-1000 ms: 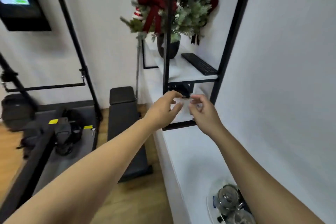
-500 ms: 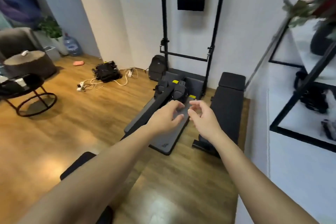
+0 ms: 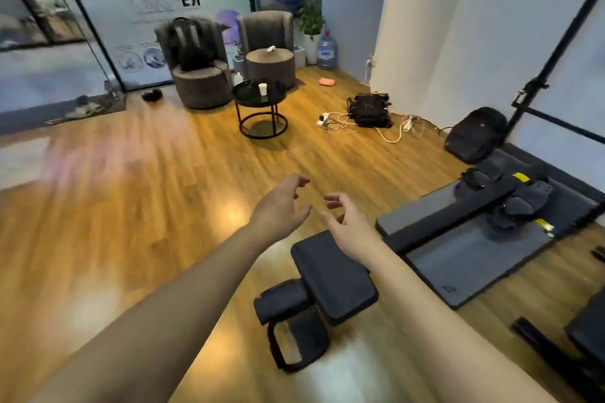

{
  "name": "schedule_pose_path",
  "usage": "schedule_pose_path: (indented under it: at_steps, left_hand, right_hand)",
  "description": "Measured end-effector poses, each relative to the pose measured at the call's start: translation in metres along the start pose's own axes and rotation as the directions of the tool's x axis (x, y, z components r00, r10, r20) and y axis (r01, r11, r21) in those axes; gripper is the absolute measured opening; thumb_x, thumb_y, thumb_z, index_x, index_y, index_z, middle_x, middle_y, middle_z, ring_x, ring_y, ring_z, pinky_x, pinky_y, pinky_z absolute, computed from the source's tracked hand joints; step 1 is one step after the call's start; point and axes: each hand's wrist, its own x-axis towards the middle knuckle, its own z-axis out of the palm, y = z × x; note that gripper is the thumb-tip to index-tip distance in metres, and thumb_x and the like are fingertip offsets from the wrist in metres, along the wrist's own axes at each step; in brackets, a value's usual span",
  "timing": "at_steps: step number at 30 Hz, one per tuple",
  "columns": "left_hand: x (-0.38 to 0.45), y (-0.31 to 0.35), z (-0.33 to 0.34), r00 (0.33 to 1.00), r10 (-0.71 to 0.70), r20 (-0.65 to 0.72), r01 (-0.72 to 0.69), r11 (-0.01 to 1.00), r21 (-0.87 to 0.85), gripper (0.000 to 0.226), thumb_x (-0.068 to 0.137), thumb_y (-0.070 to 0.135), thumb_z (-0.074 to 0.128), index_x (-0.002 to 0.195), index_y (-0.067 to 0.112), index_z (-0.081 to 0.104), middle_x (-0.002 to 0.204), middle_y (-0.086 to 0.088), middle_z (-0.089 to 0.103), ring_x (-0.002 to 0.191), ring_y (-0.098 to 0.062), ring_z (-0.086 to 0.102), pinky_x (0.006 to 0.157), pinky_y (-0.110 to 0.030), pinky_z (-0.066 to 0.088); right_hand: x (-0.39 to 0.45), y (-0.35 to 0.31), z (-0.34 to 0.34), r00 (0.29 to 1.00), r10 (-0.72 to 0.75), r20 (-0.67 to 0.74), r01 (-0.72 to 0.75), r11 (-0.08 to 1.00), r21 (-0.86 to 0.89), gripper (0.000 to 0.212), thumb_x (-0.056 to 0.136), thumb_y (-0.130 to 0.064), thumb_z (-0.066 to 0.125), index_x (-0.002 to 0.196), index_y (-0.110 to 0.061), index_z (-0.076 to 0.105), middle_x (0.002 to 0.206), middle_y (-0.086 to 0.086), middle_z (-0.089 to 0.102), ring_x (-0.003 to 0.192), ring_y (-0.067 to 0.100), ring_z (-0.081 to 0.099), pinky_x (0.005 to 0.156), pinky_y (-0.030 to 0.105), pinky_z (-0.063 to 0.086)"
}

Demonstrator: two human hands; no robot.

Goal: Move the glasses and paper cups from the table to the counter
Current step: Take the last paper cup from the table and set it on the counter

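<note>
We have swung away from the counter shelf to face the room, so the next fetch begins. Across the floor stands the round black table (image 3: 258, 98), one paper cup (image 3: 262, 89) on it. Our left hand (image 3: 281, 206) and right hand (image 3: 348, 226) hang open, empty.

Paper cup (image 3: 262, 89) on round table (image 3: 252, 101)
</note>
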Motion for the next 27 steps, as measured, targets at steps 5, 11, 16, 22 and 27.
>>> schedule_pose_path:
  at_steps: [5,11,16,22,27]
  left_hand:
    - [-0.005,-0.125,-0.098,0.985,-0.137,-0.104,0.138,0.99,0.003,0.048,0.094,0.031,0.069,0.136,0.03,0.047,0.137,0.012,0.054,0.112,-0.012,0.06,0.082,-0.036,0.053]
    - [0.018,-0.212,-0.154,0.952,-0.243,-0.183,0.234,0.97,-0.07,0.045,0.096,0.027,0.066,0.137,0.027,0.047,0.139,0.008,0.053,0.113,-0.014,0.059,0.08,-0.033,0.051]
    - [0.061,-0.278,-0.173,0.947,-0.274,-0.168,0.265,0.961,-0.074,0.044,0.098,0.024,0.063,0.138,0.028,0.045,0.14,0.01,0.052,0.116,-0.012,0.057,0.087,-0.037,0.055]
    - [0.203,-0.361,-0.222,0.955,-0.217,-0.202,0.211,0.976,-0.051,0.048,0.096,0.021,0.065,0.139,0.028,0.045,0.142,0.008,0.052,0.118,-0.014,0.057,0.089,-0.037,0.057]
    - [0.339,-0.415,-0.258,0.965,-0.209,-0.157,0.204,0.978,-0.049,0.047,0.095,0.023,0.067,0.136,0.031,0.046,0.139,0.009,0.053,0.115,-0.013,0.057,0.081,-0.028,0.053]
  right_hand:
    - [0.074,-0.07,0.111,0.997,-0.054,0.051,0.056,0.998,-0.03,0.033,0.099,-0.032,0.06,0.131,-0.026,0.053,0.128,-0.003,0.053,0.09,0.005,0.053,0.069,0.016,0.038]
    - [0.148,-0.116,0.208,0.983,-0.137,0.122,0.142,0.989,-0.032,0.035,0.099,-0.036,0.059,0.132,-0.031,0.051,0.125,-0.01,0.052,0.089,0.005,0.058,0.071,0.02,0.047]
    - [0.241,-0.124,0.265,0.987,-0.114,0.11,0.116,0.993,-0.01,0.035,0.098,-0.035,0.059,0.131,-0.028,0.051,0.125,-0.008,0.053,0.088,0.006,0.057,0.073,0.021,0.046]
    - [0.396,-0.156,0.322,0.977,-0.189,0.095,0.193,0.981,-0.032,0.036,0.098,-0.035,0.06,0.132,-0.03,0.051,0.127,-0.01,0.051,0.093,0.0,0.054,0.07,0.012,0.043]
    - [0.525,-0.186,0.322,0.988,-0.157,0.001,0.157,0.986,-0.049,0.034,0.099,-0.031,0.059,0.131,-0.027,0.052,0.126,-0.007,0.053,0.097,0.004,0.054,0.067,0.01,0.04]
